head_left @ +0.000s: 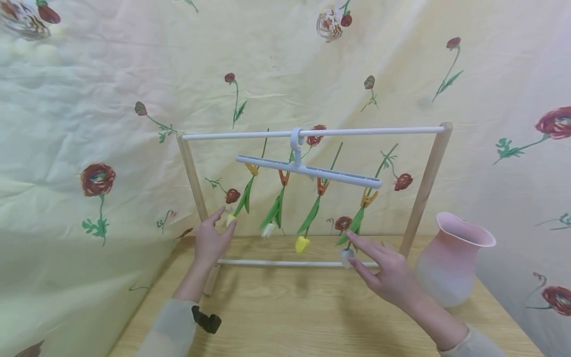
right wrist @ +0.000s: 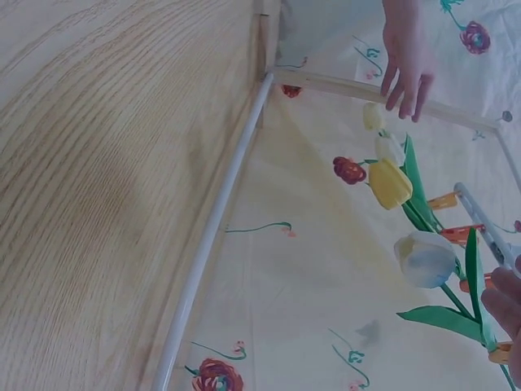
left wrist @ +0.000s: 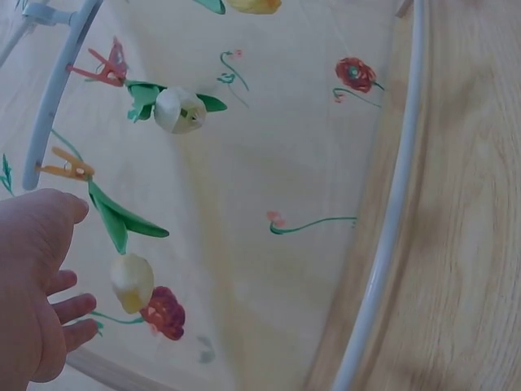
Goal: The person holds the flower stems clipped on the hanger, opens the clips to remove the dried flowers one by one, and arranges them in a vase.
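Observation:
A pale blue hanger (head_left: 308, 170) hooks over the top bar of a frame, with several artificial tulips hanging head-down from orange and red clothespins. My left hand (head_left: 213, 240), fingers extended, is beside the leftmost tulip (left wrist: 132, 283), a pale yellow one. At the other end, my right hand (head_left: 385, 270) has its index finger and thumb spread near a whitish-blue tulip (right wrist: 426, 259). Its index fingertip overlaps that flower's leaves in the head view. Between the hands hang a white tulip (head_left: 268, 230) and a bright yellow tulip (head_left: 302, 244). The hanger slopes down toward its right end.
The frame has wooden side posts (head_left: 426, 193), a white top bar (head_left: 370, 131) and a white lower bar (head_left: 285, 263). A pink-and-white vase (head_left: 450, 267) stands right of it on the wooden table (head_left: 285, 312). Flower-printed cloth (head_left: 187, 59) hangs behind.

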Demonstrator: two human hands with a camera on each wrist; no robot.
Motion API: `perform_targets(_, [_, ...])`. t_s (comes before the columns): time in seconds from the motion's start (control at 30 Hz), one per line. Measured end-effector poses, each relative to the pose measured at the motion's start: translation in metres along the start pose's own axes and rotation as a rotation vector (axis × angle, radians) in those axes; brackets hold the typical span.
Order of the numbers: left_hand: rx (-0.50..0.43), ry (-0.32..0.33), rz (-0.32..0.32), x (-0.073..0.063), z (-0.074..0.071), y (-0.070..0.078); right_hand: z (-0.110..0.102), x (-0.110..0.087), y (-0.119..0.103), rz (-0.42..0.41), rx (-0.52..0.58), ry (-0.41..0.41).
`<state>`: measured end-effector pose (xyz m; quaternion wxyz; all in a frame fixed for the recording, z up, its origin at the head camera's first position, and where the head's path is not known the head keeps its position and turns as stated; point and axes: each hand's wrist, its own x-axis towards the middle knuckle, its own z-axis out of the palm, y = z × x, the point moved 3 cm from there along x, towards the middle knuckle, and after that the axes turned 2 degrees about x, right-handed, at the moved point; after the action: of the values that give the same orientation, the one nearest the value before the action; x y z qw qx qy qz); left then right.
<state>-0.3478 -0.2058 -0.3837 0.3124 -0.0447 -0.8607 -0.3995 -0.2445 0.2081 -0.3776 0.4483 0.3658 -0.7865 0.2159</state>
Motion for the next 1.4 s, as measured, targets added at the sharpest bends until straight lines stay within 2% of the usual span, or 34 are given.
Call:
perform_targets(0.23, [-0.012, -0.012, -0.007, 0.007, 0.008, -0.004, -0.001, 0.001, -0.002, -0.024, 0.019, 0.027])
perform_targets(0.5, [0.002, -0.002, -0.053, 0.013, 0.020, -0.015, 0.000, -0.002, -0.003, 0.005, 0.049, 0.015])
perform_targets(0.83, [-0.051, -0.045, -0.129, 0.016, 0.030, -0.026, 0.000, -0.004, -0.004, 0.032, 0.113, -0.014])
perform_targets(1.2, [-0.043, -0.019, -0.083, 0.012, 0.030, -0.021, 0.003, -0.005, -0.008, 0.006, 0.107, 0.022])
perform_targets(1.4, [-0.094, -0.026, -0.078, 0.011, 0.028, -0.011, 0.002, 0.001, -0.011, -0.040, 0.083, 0.071])
